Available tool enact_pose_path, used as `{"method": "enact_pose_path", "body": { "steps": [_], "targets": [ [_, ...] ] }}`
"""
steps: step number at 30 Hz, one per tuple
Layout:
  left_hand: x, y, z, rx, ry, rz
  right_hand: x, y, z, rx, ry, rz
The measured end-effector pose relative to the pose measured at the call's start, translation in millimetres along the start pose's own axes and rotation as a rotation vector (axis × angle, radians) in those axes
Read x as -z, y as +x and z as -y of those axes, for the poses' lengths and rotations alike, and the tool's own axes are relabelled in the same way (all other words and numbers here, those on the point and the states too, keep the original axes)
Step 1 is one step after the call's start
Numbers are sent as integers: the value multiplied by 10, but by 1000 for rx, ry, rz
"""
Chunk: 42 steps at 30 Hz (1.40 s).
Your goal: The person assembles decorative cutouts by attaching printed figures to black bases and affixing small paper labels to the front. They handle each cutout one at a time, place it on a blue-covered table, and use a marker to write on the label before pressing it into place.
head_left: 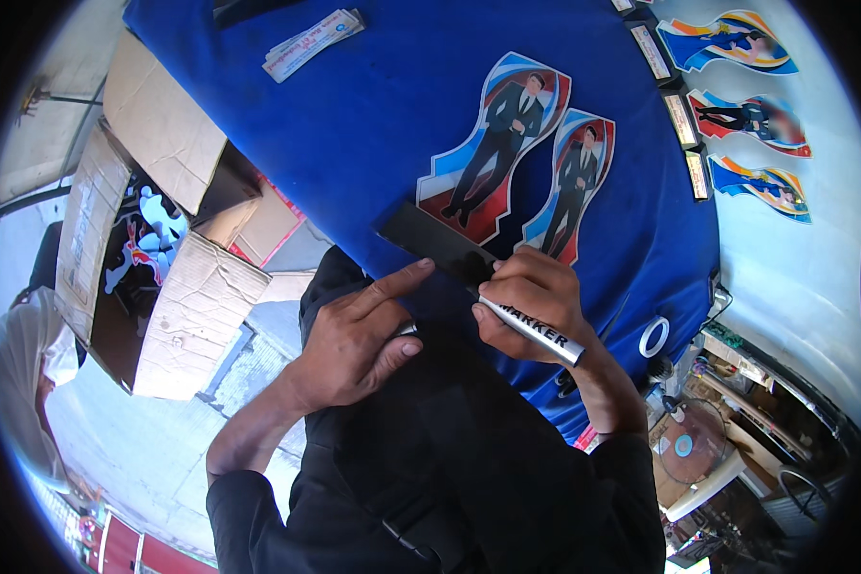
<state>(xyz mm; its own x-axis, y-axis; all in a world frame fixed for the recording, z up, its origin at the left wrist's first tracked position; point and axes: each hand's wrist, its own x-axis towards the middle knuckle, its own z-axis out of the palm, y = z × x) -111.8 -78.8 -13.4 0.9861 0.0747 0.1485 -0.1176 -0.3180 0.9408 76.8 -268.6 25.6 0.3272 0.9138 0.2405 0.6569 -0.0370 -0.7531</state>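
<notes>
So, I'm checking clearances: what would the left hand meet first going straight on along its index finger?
Most likely the black strip. The left hand has its index fingertip about at the strip's near edge, though this view leaves contact unclear.

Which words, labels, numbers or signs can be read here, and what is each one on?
I won't copy wording, but it stands here:
Silver pen in the right hand: large dark capitals along the barrel, clear.
White strips on the blue cloth: red and blue print, too blurred to read fully.
Pale labels on the dark bases at the right: too small to read.
Cardboard flap: faint marks, unreadable.
</notes>
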Motion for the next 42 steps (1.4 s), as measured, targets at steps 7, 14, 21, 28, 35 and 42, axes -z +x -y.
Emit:
{"method": "enact_pose_path", "body": {
  "steps": [7,14,21,28,35,42],
  "targets": [
    [0,50,34,7,3,4,-15,-24,-76,21,5,-51],
    [17,46,20,28,-15,15,-5,-20,-75,23,10,-55],
    [-2,53,6,31,13,4,44,-58,-72,-13,40,-25],
    [-5,42,6,38,20,-6,232,-378,3,-124,4,-72],
    [-11,51,-7,63,10,9,141,-482,38,-95,-83,-75],
    [-33,37,-16,62,38,2,141,-443,82,-79,-123,-39]
  ]
}}
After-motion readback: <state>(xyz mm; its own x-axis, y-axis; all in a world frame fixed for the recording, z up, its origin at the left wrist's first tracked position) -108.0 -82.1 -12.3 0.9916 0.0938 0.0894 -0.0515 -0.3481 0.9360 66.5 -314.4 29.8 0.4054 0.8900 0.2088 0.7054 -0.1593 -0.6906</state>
